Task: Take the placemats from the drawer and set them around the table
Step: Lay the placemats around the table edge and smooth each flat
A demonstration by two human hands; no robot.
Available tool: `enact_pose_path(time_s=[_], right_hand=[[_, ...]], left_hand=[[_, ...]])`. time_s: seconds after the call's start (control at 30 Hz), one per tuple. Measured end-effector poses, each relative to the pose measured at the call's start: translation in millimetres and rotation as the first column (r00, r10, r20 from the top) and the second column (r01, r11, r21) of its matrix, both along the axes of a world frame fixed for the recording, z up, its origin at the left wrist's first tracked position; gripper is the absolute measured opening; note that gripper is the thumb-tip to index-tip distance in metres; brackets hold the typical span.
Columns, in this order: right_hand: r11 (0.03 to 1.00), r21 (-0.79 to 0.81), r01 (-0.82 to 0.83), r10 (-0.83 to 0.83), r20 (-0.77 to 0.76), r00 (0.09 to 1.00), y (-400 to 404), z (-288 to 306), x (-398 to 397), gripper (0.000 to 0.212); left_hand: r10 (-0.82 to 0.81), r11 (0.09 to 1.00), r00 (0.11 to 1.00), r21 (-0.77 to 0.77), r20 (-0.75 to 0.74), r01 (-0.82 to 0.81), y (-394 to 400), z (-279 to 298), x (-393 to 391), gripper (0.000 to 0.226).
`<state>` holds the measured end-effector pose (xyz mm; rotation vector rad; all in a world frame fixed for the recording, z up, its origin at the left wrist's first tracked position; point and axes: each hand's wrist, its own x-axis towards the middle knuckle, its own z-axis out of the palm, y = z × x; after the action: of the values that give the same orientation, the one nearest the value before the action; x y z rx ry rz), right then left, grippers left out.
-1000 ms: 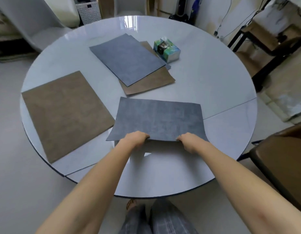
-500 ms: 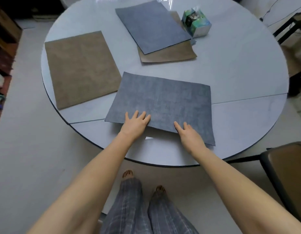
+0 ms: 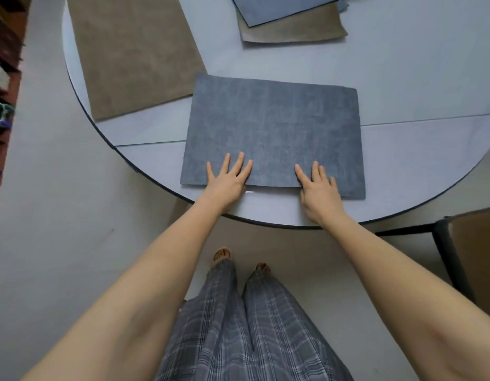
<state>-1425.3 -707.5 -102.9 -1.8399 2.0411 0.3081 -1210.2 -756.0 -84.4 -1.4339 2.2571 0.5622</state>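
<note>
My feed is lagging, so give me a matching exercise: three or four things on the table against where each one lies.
Things:
1. near grey placemat
2. single brown placemat
3. stacked brown placemat
4. far grey placemat

Places:
A. on top of a brown mat
B. under both hands, left hand and right hand
C. alone at the table's left edge
D. beneath a grey mat

Pairs: 1-B, 2-C, 3-D, 4-A

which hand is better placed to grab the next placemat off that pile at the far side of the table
Probably the right hand. The stacked placemats lie beyond it, slightly right of centre, while the left hand sits nearer the brown placemat. Both rest flat on the blue placemat.
</note>
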Motion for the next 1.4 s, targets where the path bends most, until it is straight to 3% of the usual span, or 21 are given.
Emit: enact_pose_path(time_s=[0.43, 1.03, 1.27, 1.4], right_hand=[[0.996, -0.078, 0.042, -0.042, 0.001, 0.999, 25, -4, 14, 0.068], [0.997, -0.074, 0.033, -0.032, 0.004, 0.999, 45, -7, 11, 0.066], [0.999, 0.045, 0.017, -0.02, 0.085, 0.996, 53, -1, 2, 0.062], [0.98, -0.026, 0.198, -0.188, 0.211, 0.959, 60, -1, -6, 0.066]], left_hand=[[-0.012, 1.0, 0.996, 0.006, -0.091, 0.013, 6, -17, 15, 0.075], [0.023, 1.0, 0.988, -0.003, -0.151, -0.024, 24, -17, 15, 0.065], [0.048, 0.998, 0.986, 0.04, -0.162, -0.042, 26, -12, 17, 0.082], [0.098, 0.99, 0.983, -0.081, -0.156, -0.112, 24, -4, -7, 0.077]])
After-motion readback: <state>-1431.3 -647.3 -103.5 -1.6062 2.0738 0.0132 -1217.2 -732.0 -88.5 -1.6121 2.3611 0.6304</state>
